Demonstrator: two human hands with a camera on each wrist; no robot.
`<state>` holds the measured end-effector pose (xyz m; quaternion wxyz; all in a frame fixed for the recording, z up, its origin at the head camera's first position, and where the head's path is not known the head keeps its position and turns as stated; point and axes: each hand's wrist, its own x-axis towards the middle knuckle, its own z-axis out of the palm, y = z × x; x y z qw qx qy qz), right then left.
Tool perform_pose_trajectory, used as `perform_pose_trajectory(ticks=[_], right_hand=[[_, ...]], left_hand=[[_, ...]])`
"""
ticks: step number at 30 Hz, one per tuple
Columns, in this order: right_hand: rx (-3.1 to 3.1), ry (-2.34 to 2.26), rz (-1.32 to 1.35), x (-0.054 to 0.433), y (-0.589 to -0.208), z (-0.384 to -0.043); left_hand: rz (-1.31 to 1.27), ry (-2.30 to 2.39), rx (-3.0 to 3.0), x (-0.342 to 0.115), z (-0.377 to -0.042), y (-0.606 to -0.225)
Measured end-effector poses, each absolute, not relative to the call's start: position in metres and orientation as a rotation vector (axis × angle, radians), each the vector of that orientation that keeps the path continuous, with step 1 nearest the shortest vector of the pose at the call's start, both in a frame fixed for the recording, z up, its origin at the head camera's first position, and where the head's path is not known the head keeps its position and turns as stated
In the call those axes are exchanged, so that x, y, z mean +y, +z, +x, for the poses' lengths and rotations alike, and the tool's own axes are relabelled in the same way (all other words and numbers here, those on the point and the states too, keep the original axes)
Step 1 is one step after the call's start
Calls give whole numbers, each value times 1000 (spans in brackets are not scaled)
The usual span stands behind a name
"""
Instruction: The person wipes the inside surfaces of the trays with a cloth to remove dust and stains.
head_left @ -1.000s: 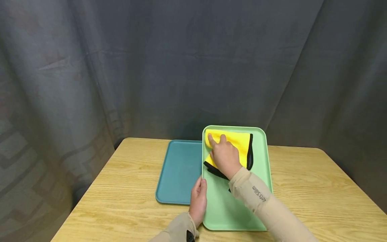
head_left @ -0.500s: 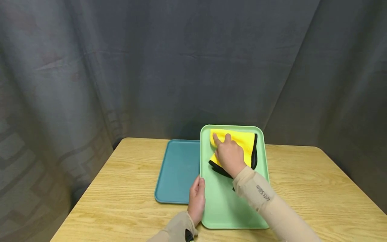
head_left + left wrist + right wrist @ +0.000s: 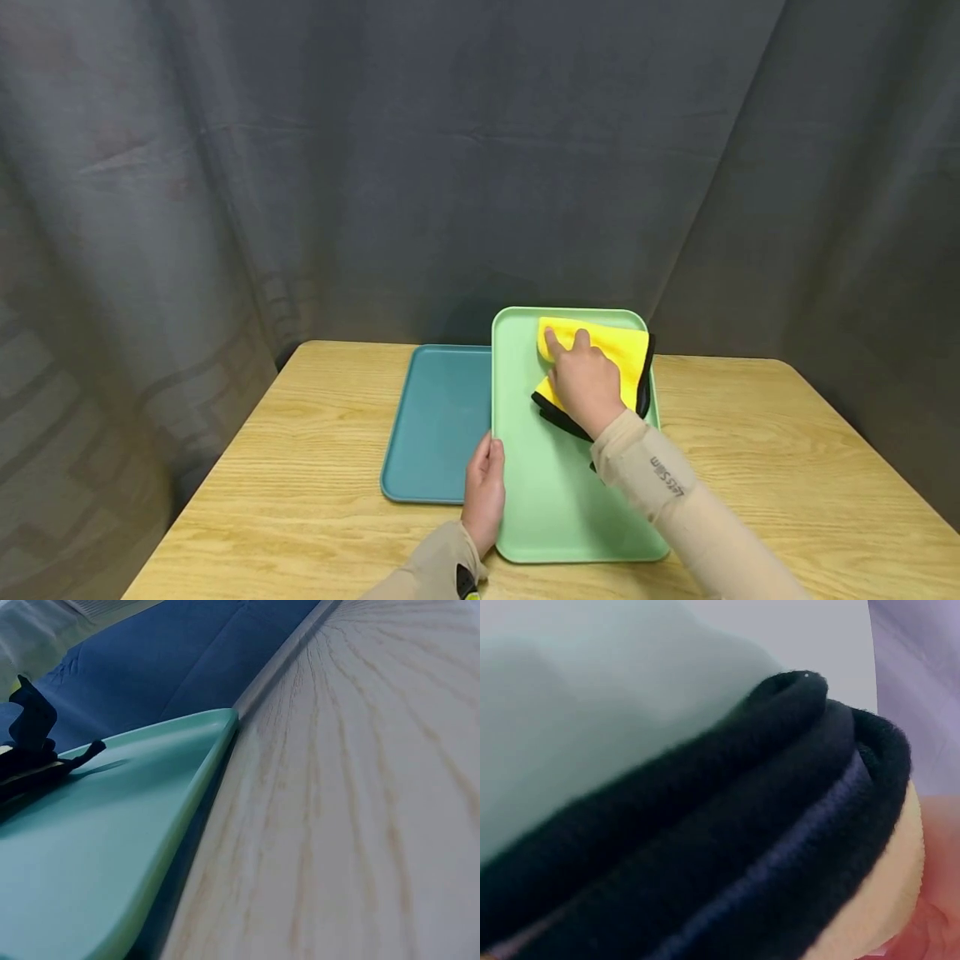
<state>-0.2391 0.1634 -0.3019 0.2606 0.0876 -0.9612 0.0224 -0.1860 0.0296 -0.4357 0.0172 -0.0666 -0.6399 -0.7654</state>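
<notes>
In the head view, my left hand (image 3: 483, 496) holds the left edge of a light green rectangular tray (image 3: 540, 508), thumb at the rim and the other fingers hidden. My right hand (image 3: 588, 379) lies over a folded yellow cloth (image 3: 618, 346) with black edging, pressing it onto the far part of the tray. Two of its fingers are spread straight on the cloth, and the cloth overlaps the tray's right rim. The right wrist view shows the cloth's dark folded layers (image 3: 705, 817) close up, with part of the hand at the right edge.
A teal tray (image 3: 438, 425) lies on the wooden table (image 3: 315, 433), partly behind the green tray's left side. Grey curtains (image 3: 480, 167) hang behind the table. In the left wrist view, the green tray's rim (image 3: 202, 776) runs beside the wood-grained surface (image 3: 337, 825).
My right hand has slid the cloth rightward across the green tray, from near its left rim to its right rim. My left hand keeps its hold; the whole view shifts slightly left.
</notes>
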Motion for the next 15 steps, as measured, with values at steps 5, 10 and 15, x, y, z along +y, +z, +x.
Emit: perform_pose_trajectory(ticks=[5,10,15], right_hand=[[-2609,79,218,167,-302,-239],[-2619,98,168,176,-302,-240],[-2662,132,110,189,-303,-243]], left_hand=[[-215,-2373,-1984,30,-186,-436],[-210,-2365,-1995,29,-187,-436],[-172,-2365,-2027,27,-187,-435]])
